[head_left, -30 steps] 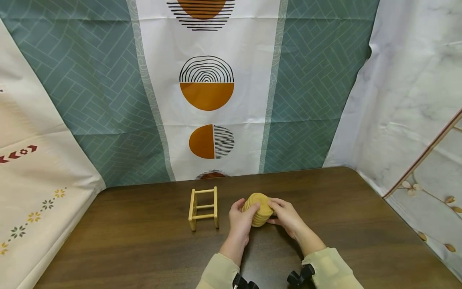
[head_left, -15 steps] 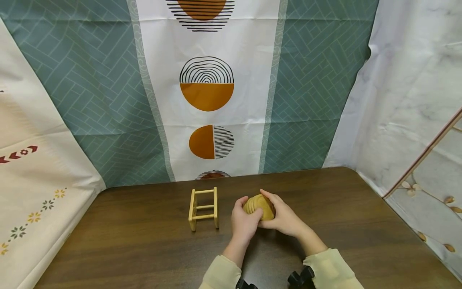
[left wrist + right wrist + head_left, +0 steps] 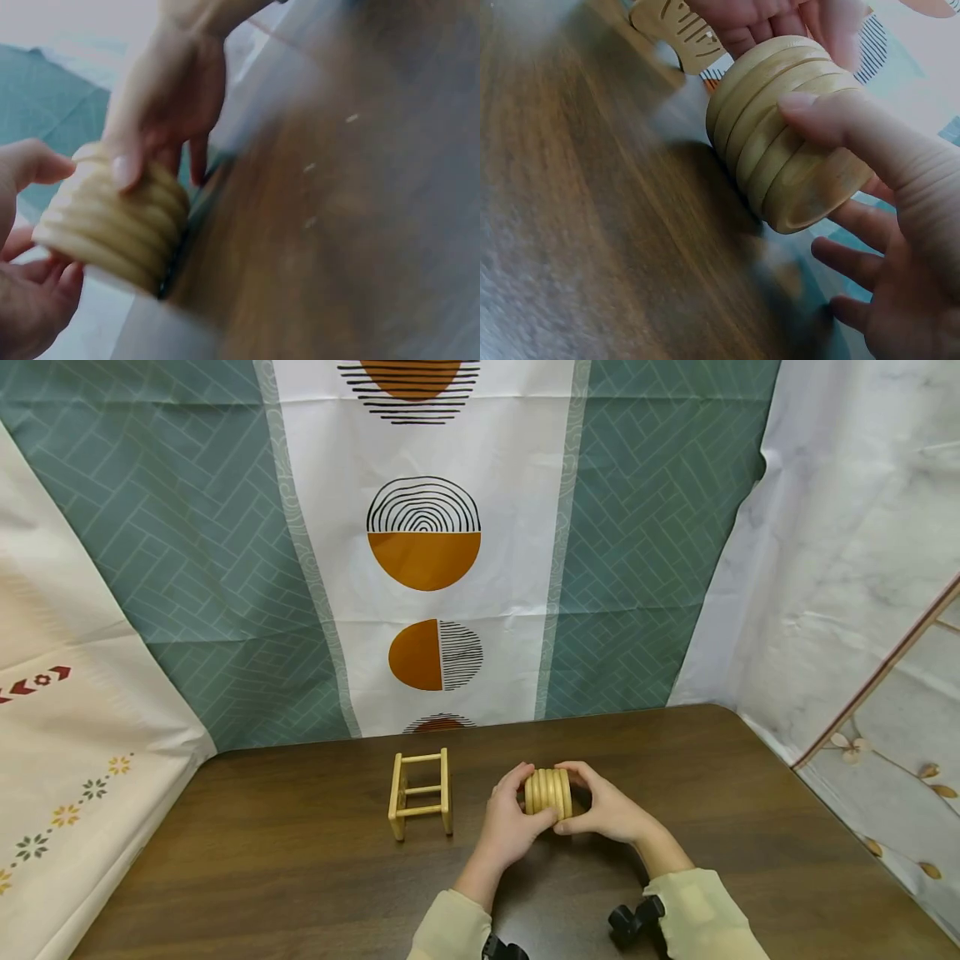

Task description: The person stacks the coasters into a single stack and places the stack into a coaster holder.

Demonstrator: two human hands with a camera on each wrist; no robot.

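Several round wooden coasters (image 3: 547,793) are stacked together and turned on edge, their rims facing up in the head view. My left hand (image 3: 510,818) grips the left end of the stack between thumb and fingers. At the other end my right hand (image 3: 607,806) holds it, the thumb (image 3: 821,112) lying across the rims in the right wrist view. The left wrist view shows the coaster stack (image 3: 112,217) tilted between both hands. Left of the hands stands a small wooden coaster rack (image 3: 422,793) with rails and slotted sides, which neither hand touches.
The brown wooden table (image 3: 285,860) extends around the hands. A green and white patterned cloth (image 3: 450,568) hangs behind its back edge. More pale cloth hangs at the left and right.
My hands have turned the coaster stack from flat faces tilted upward to lying on edge, with the faces toward left and right. The rack stays where it was on the table.
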